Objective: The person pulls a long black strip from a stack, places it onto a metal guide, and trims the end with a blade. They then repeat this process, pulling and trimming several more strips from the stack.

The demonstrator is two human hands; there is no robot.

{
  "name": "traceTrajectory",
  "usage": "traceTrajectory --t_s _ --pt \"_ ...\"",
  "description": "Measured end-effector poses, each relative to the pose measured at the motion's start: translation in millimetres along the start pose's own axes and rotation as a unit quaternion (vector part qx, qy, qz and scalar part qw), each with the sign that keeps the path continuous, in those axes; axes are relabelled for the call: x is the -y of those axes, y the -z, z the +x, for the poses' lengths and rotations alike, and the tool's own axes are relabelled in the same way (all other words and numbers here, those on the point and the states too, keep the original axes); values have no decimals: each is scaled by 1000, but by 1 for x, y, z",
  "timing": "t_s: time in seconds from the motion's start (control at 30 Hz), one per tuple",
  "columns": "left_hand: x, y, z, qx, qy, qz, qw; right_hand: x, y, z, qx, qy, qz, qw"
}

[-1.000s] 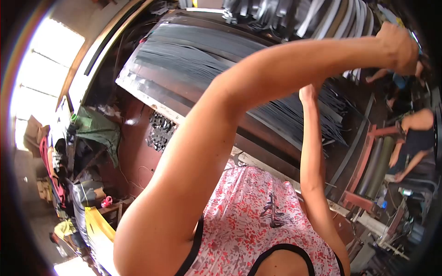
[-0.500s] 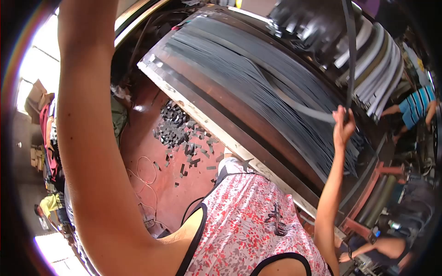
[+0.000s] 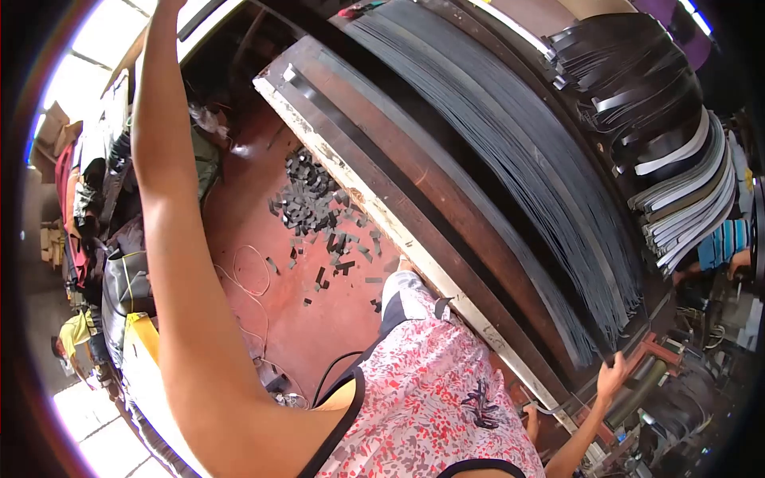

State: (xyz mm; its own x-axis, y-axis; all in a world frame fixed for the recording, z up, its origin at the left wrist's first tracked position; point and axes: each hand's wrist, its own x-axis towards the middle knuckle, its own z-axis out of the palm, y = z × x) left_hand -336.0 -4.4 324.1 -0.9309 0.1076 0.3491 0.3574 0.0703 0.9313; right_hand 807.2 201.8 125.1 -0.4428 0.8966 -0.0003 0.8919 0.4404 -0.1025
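Note:
My right hand (image 3: 612,376), at the lower right, is closed on the end of a long black strip (image 3: 510,187). The strip runs up and left across the table, over a layer of many similar dark strips (image 3: 478,103), and leaves the view at the top. My left arm reaches up the left side; only a little of my left hand (image 3: 173,4) shows at the top edge, its fingers hidden. A short length of dark strip (image 3: 203,19) appears beside it. Another dark strip (image 3: 422,215) lies along the table's near side.
The brown table (image 3: 430,163) has a worn pale edge (image 3: 374,227). Many small black offcuts (image 3: 311,199) and a thin cord (image 3: 253,271) lie on the red floor. Black and white strip bundles (image 3: 689,191) hang beyond. A roller machine (image 3: 641,382) and another person's blue sleeve (image 3: 721,243) are at right.
My right hand has moved down toward the table's right end. The strip, loosely curved before, now runs in a long line across the table. My left arm has extended farther up and away.

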Motion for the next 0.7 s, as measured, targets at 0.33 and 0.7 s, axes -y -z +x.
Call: traceTrajectory --t_s 0.33,0.7 --pt "312 -23 -124 110 250 113 955 66 -46 -49 206 -43 -149 966" --pt "376 -35 -161 92 322 91 938 77 -77 -46 260 -95 -199 940"
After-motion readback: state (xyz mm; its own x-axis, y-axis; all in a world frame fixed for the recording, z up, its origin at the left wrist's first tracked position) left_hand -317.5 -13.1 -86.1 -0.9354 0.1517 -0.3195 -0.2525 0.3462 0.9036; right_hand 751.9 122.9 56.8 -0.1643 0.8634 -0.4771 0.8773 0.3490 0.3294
